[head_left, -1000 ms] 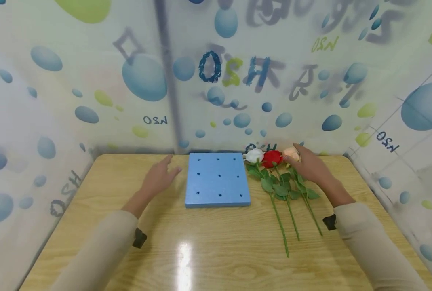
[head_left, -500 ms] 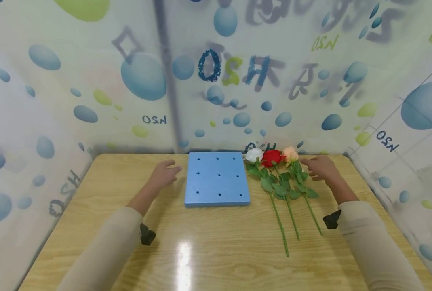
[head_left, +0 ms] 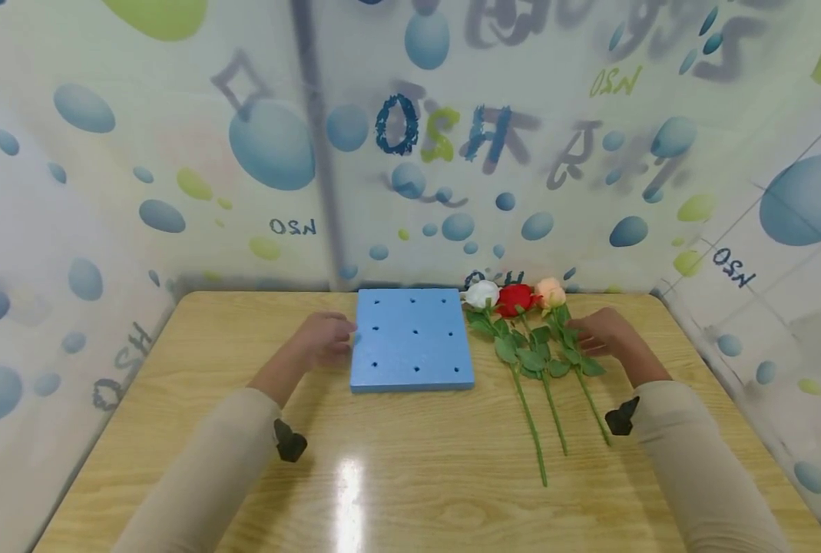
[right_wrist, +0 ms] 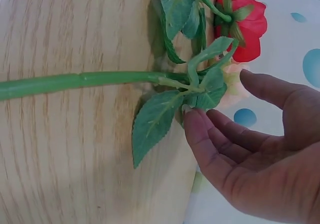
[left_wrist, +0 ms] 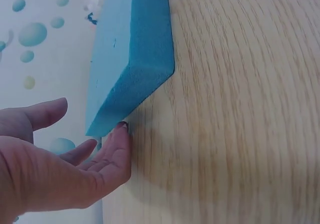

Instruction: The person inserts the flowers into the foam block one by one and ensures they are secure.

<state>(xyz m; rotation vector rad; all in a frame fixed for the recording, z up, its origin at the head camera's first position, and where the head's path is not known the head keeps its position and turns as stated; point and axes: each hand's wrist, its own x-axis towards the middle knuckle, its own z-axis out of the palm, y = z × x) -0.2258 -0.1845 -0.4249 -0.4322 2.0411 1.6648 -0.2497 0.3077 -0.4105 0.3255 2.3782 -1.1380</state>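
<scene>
Hands, two, bare: left hand, relaxed, grasping nothing, is hovering at the left edge of the blue board; we are unable to tell whether its fingertips are touching. Right hand, likewise loose, thumb apart, is reaching to the leaves of the peach rose, fingertips just beside or against them.

Change: we are finding the right hand lower, beside the foliage, where a second ago it was over the bloom; the left hand is now meeting the board, having been apart from it. Board and flowers are keeping their places. We are judging this to be light handling only, with no stem being gripped.

Stock: one board, nine holes, lying flat; to its right, white rose, red rose and peach rose are lying in a row, blooms away from the person, stems pointing nearer.

Surface: a wood-grain table is showing a bright reflection near the front.

Room: pale wall covering, patterned with blue and green drops and mirrored lettering, is enclosing the table behind and on both sides.
</scene>
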